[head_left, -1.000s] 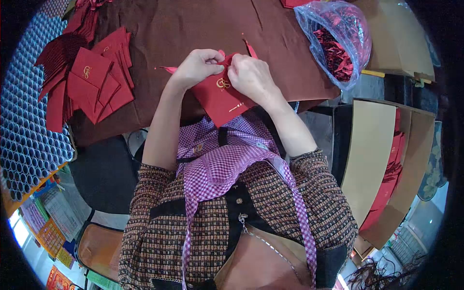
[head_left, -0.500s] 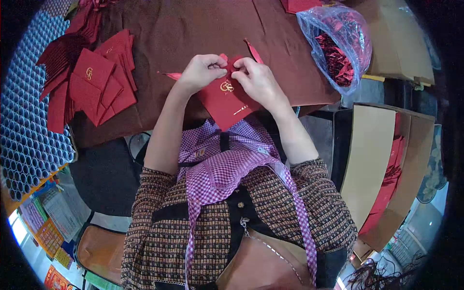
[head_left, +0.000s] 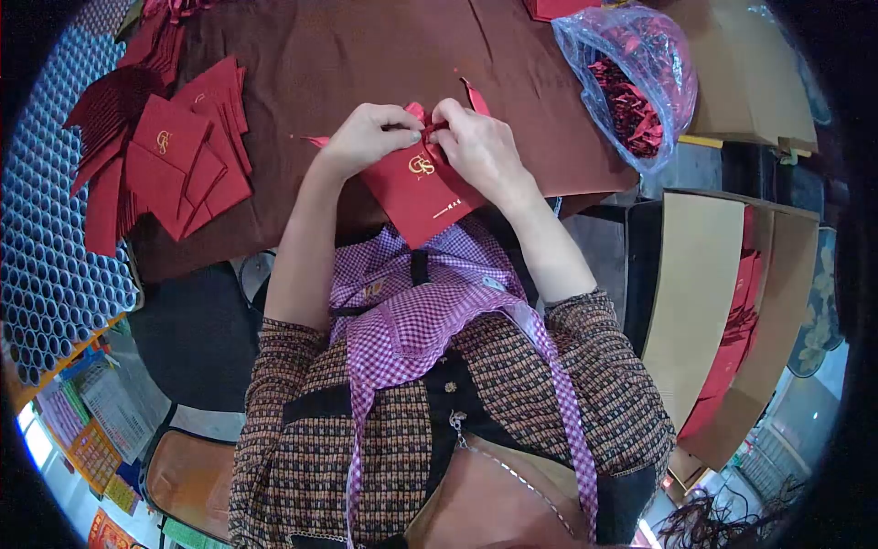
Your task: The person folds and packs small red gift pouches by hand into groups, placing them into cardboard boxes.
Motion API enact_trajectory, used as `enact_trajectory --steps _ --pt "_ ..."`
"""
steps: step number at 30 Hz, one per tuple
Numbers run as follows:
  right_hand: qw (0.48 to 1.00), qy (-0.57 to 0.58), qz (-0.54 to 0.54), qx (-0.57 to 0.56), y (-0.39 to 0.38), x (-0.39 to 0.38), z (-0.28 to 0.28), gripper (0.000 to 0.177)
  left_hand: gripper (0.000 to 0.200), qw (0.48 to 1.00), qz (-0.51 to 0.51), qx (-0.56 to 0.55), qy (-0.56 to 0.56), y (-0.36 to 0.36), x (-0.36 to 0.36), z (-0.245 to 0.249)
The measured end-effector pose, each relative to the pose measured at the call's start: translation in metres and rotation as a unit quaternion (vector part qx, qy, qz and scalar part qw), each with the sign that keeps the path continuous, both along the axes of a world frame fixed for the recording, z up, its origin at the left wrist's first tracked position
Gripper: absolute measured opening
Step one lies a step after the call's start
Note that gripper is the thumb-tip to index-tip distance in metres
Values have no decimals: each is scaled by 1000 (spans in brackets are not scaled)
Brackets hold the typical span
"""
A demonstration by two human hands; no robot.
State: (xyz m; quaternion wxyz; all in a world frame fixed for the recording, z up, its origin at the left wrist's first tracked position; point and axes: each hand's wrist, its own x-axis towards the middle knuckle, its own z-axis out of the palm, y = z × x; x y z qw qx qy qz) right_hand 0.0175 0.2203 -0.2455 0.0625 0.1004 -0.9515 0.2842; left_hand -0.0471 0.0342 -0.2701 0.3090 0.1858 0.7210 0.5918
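Observation:
A flat red gift bag (head_left: 421,203) with a gold emblem and small gold print lies slanted at the table's front edge. A red ribbon (head_left: 428,145) is gathered at its upper end, between my two hands. My left hand (head_left: 373,139) pinches the ribbon from the left with thumb and fingertips. From the right, my right hand (head_left: 480,151) is closed on the ribbon too, its fingers bent. One loose ribbon end (head_left: 476,98) sticks out beyond my right hand, and another pokes out left of my left wrist. The knot itself is partly hidden by my fingers.
Red bags (head_left: 187,151) lie piled on the left of the brown tablecloth (head_left: 347,55). A clear plastic bag (head_left: 631,91) of red ribbons sits at the right. Below it stands an open carton (head_left: 700,302) with red bags. A blue honeycomb-like rack (head_left: 55,229) borders the left side.
The fingers of my right hand have bent inward and moved slightly left over the ribbon. My left hand stays pinched close by. The whole view has shifted a little.

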Motion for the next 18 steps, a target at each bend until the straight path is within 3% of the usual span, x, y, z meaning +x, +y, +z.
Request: enact_trajectory --steps 1,5,10,12,15,18 --pt "1000 0 -1 1 2 1 1 17 12 999 -23 0 25 -2 -3 0" --pt "1000 -14 9 -7 3 1 8 18 18 999 -28 2 -46 0 -12 9" --pt "1000 -30 6 -1 3 3 12 18 21 998 -39 27 45 10 -11 18" --pt "999 -35 15 -2 4 4 15 19 19 991 -107 -84 -13 9 -16 33" --pt "999 -38 17 14 7 4 19 19 19 981 -145 -112 62 10 -22 28" --pt "999 -25 34 0 10 5 20 18 18 982 -164 -92 27 12 -23 28"
